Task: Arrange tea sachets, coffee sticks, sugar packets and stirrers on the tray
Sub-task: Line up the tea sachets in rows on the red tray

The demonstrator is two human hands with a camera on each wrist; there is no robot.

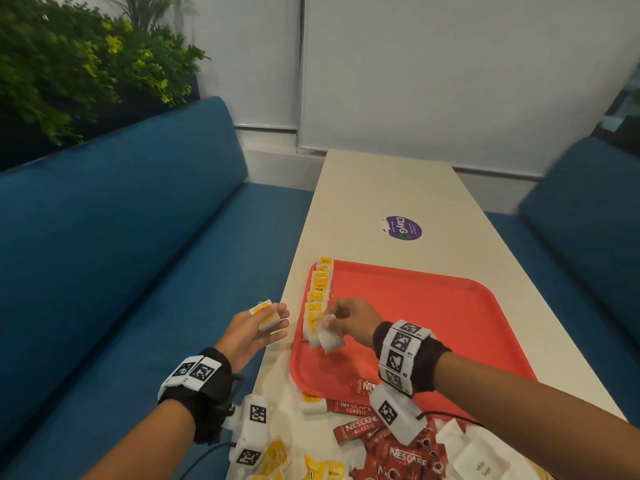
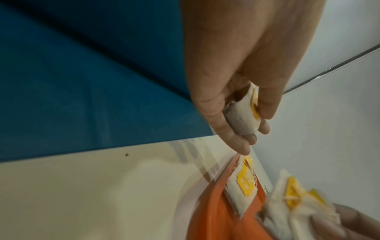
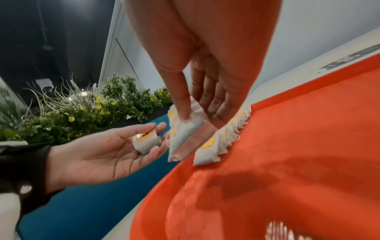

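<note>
Tea sachets are pinched by the right hand at the row's near end on the tray. A spare sachet, loosely held by the left hand beside the bench, could be dropped.

Pinching tea sachets between thumb and fingers of right hand, just above red tray rim. Next to these, overlapping sachet row along the tray edge. Holding one folded sachet on upturned left hand, over blue seat. Behind, green plants.
</note>
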